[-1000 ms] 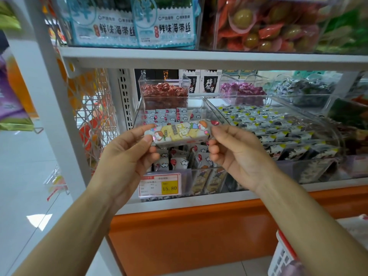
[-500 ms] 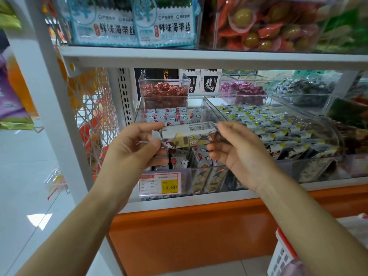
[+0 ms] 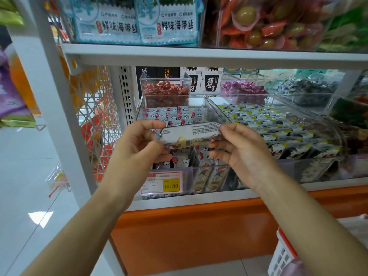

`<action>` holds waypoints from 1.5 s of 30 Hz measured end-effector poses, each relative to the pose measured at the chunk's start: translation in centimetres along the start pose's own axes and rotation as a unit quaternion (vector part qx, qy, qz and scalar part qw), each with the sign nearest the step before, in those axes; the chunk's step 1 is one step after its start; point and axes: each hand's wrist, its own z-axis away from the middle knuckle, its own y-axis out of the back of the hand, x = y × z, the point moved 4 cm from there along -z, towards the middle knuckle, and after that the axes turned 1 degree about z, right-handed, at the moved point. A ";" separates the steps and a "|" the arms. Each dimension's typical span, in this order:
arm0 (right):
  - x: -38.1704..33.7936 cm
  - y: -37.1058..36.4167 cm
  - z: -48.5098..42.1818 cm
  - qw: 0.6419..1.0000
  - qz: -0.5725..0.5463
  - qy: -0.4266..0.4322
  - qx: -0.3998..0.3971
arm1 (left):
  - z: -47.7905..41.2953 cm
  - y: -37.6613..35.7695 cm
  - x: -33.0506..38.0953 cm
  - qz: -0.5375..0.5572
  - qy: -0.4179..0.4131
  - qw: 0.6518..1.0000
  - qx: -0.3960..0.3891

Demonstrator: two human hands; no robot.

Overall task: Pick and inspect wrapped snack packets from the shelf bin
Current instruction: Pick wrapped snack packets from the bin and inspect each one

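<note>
A long wrapped snack packet [image 3: 190, 134] is held level in front of the shelf, its white printed back side turned up toward me. My left hand [image 3: 137, 148] pinches its left end and my right hand [image 3: 241, 150] pinches its right end. Just behind and below it stands the clear shelf bin [image 3: 206, 100], which holds several similar small packets with red and white cartoon print.
A price tag [image 3: 161, 183] reading 15.80 is clipped to the bin front. A second clear bin [image 3: 322, 172] of grey packets sits to the right. White shelf board [image 3: 199, 55] runs above, an orange base [image 3: 189, 232] below, a red-rimmed basket [image 3: 282, 253] at bottom right.
Both hands have rolled the packet over: its colourful cartoon front faced me before, and now the white printed back faces up. The hands stayed in about the same place.
</note>
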 end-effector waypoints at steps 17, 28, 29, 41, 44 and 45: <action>-0.3 -0.3 -0.1 0.981 0.146 0.119 -0.038 | -0.1 0.5 -0.6 0.021 0.053 0.996 0.065; -1.7 0.4 -0.6 0.966 0.145 0.196 0.089 | -1.2 -1.0 0.0 -0.258 -0.076 0.962 0.036; -1.8 0.6 -0.7 0.964 0.150 0.195 0.100 | -1.3 -1.4 0.0 -0.368 -0.104 0.924 0.009; -1.8 -3.9 -4.3 0.779 0.573 0.254 -0.010 | -1.0 -2.2 -1.7 -0.619 -0.103 0.771 -0.106; -1.6 -6.0 -5.6 0.739 0.623 0.249 -0.063 | -1.0 -2.1 -1.7 -0.623 -0.116 0.767 -0.105; -1.5 -6.5 -6.0 0.735 0.628 0.244 -0.075 | -1.0 -2.1 -1.7 -0.621 -0.117 0.768 -0.105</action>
